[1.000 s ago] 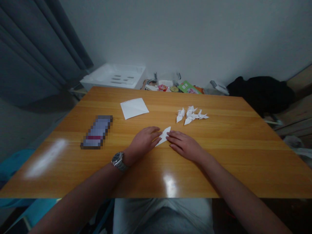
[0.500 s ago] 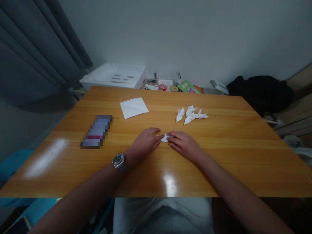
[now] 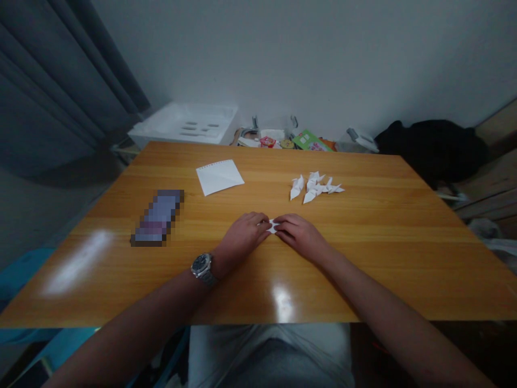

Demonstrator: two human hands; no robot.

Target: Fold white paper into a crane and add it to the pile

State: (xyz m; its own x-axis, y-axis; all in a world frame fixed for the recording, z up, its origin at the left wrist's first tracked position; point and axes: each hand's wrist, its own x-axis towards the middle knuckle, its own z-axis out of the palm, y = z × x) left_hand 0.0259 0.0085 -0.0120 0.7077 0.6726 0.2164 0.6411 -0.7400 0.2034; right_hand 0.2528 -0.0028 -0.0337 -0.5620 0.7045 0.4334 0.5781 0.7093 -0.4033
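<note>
A small folded piece of white paper (image 3: 273, 227) lies low over the wooden table (image 3: 226, 280), between the fingertips of both hands and mostly covered by them. My left hand (image 3: 247, 233), with a metal watch at the wrist, has its fingers closed on the paper's left side. From the other side my right hand (image 3: 299, 234) pinches the paper's right part. Beyond them, to the right, several folded white paper cranes (image 3: 314, 188) are grouped together. A sheet of white paper (image 3: 220, 177) with a perforated edge lies flat at the back left.
A phone (image 3: 158, 217), blurred into blocks, lies on the left of the table. Past the far edge are a white foam box (image 3: 189, 121), a green booklet (image 3: 310, 141) and small odds and ends. A black cloth bundle (image 3: 432, 151) is at the back right.
Both hands have drawn slightly closer together, and less of the folded paper shows between them. The whole view has shifted a little; the cranes and the flat sheet lie as before.
</note>
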